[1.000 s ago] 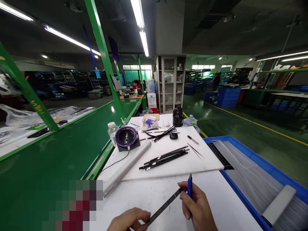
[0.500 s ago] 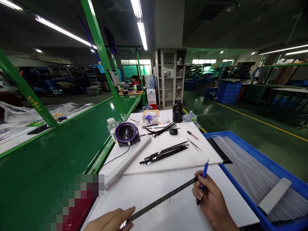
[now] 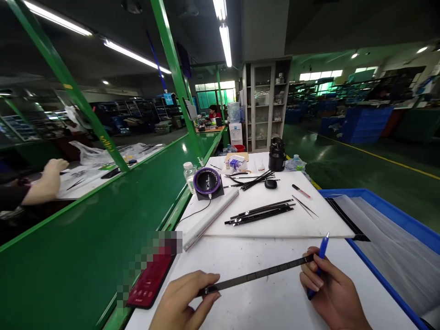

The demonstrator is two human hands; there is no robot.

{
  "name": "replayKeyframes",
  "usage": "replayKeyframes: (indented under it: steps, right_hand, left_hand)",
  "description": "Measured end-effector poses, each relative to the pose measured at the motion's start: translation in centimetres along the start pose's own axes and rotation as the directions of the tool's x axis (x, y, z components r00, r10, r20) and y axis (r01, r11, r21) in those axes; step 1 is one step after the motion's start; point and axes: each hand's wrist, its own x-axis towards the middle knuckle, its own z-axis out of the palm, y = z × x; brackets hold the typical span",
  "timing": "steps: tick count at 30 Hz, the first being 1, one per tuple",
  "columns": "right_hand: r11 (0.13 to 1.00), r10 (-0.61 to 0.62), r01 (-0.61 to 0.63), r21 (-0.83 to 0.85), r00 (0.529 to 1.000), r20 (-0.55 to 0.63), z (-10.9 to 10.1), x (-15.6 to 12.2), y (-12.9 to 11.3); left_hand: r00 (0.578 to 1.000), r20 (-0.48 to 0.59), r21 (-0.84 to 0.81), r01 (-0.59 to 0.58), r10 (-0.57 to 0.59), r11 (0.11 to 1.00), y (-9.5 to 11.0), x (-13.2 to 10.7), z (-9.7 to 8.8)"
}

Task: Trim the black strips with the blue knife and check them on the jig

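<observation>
A long, thin black strip (image 3: pixel 261 274) with lighter rectangular sections stretches between my two hands above the white table. My left hand (image 3: pixel 187 298) pinches its left end between thumb and fingers. With thumb and fingertips, my right hand (image 3: pixel 332 286) grips the other end and also a blue pen-like tool (image 3: pixel 323 247), its tip pointing up. Past the strip, several more black strips (image 3: pixel 261 213) lie in a bundle on a white foam board (image 3: pixel 323 224). Tweezers (image 3: pixel 305 206) and a small red-and-black pen-shaped tool (image 3: pixel 301 191) rest to their right.
A blue crate (image 3: pixel 378 197) with translucent sheets stands at the right. On the left are a long white bar (image 3: pixel 213 219), a purple-rimmed round device (image 3: pixel 207 180), a clear bottle (image 3: pixel 189 176) and a phone (image 3: pixel 151 279). Another person's arm (image 3: pixel 44 183) reaches over the far-left bench.
The view has swung left, so the scene sits further right. My left hand and its end of the strip have risen, making the strip more level. Another person's arm has come into view.
</observation>
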Motion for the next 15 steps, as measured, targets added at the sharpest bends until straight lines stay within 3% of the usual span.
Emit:
replayKeyframes:
  steps: [6,11,15]
  right_hand:
    - [0.994,0.053,-0.050,0.096,0.998,-0.034,-0.4,0.0,0.5]
    - [0.999,0.032,-0.031,0.037,0.999,-0.025,-0.8,-0.1,0.5]
    - [0.999,-0.011,0.010,-0.033,1.000,-0.017,-1.0,-0.4,-0.3]
  left_hand:
    - [0.996,0.021,-0.076,0.090,-0.089,0.993,0.9,-0.1,0.3]
    - [0.978,0.061,-0.142,0.206,-0.199,0.968,1.9,0.6,0.0]
    - [0.974,0.009,-0.204,0.223,-0.226,0.953,3.2,1.3,-0.5]
